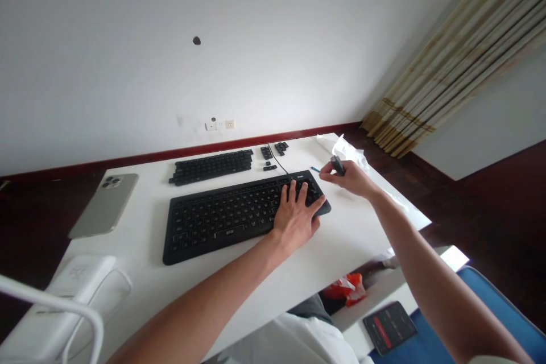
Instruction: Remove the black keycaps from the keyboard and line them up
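A black keyboard with its keycaps removed lies across the white table. My left hand rests on its right end, fingers spread over the key area and the thumb by the front edge. Beyond that end, my right hand is closed around a tool with a dark handle; its exact kind is unclear. A small blue piece shows just left of those fingertips, and I cannot tell whether it belongs to the tool. Loose black keycaps are laid out in rows behind the keyboard, with smaller groups farther right.
A phone lies at the table's left end, near a white power strip with a cable. White crumpled plastic sits at the back right. Below the front edge are an open drawer with a red packet and another phone.
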